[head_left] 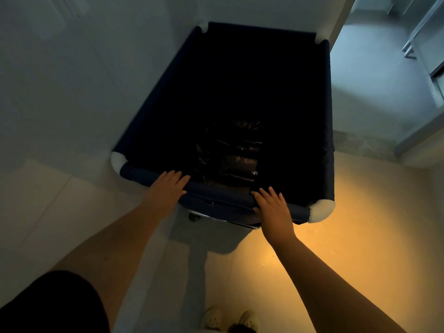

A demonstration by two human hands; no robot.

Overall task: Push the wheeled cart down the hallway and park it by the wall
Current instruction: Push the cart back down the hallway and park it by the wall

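The wheeled cart is a deep bin of dark blue fabric on a frame with white corner joints. Its far and left sides stand close against pale walls, in a corner. Crumpled black plastic bags lie inside. My left hand rests flat on the near rail, fingers spread over it. My right hand lies flat on the same rail further right, fingers apart. One caster shows under the near edge.
To the right of the cart a doorway opens onto a brighter grey floor with a metal frame at its edge. Tiled floor lit yellow lies at my right. My pale shoes stand at the bottom.
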